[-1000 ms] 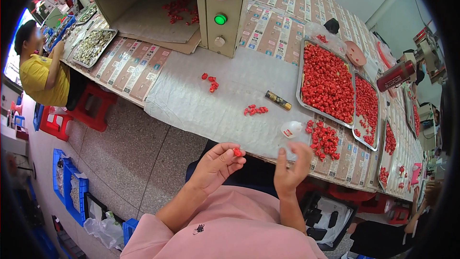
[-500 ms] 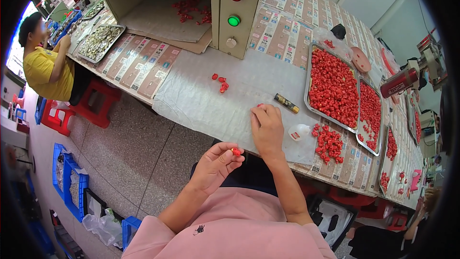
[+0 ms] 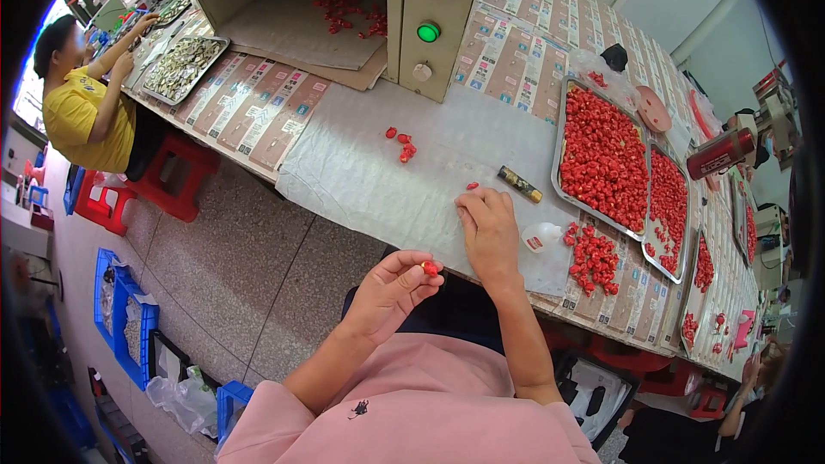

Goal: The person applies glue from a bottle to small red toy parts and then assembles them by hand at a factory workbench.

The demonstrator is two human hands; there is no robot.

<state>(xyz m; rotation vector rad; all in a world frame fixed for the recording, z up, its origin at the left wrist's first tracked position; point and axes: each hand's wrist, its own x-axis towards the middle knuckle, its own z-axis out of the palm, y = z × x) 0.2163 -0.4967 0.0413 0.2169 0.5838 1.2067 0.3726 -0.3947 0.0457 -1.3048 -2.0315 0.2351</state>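
Note:
In front of me my left hand (image 3: 391,292) is closed, pinching a small glossy red piece with a yellowish spot (image 3: 430,268) between thumb and fingertips. My right hand (image 3: 491,236) rests on the whitish sheet (image 3: 352,163), fingers bent and close together; whether anything is under the fingertips is hidden. Just beyond those fingers lies a single small red piece (image 3: 472,186). A dark cylinder with gold patterning (image 3: 520,183) lies right of it. Beside my right hand is a small white squeeze bottle (image 3: 541,237), next to a heap of red pieces (image 3: 593,259).
Metal trays of red pieces (image 3: 601,159) stand at the right. A beige box oven (image 3: 430,60) with red and green lights holds more pieces. Several red pieces (image 3: 406,150) lie mid-sheet. A person in yellow (image 3: 90,116) sits far left by another tray (image 3: 183,69). Blue crates (image 3: 129,326) are on the floor.
My right hand has drawn back slightly from the single red piece, which shows more fully. My left hand keeps its pinch. The person in yellow has stretched an arm forward.

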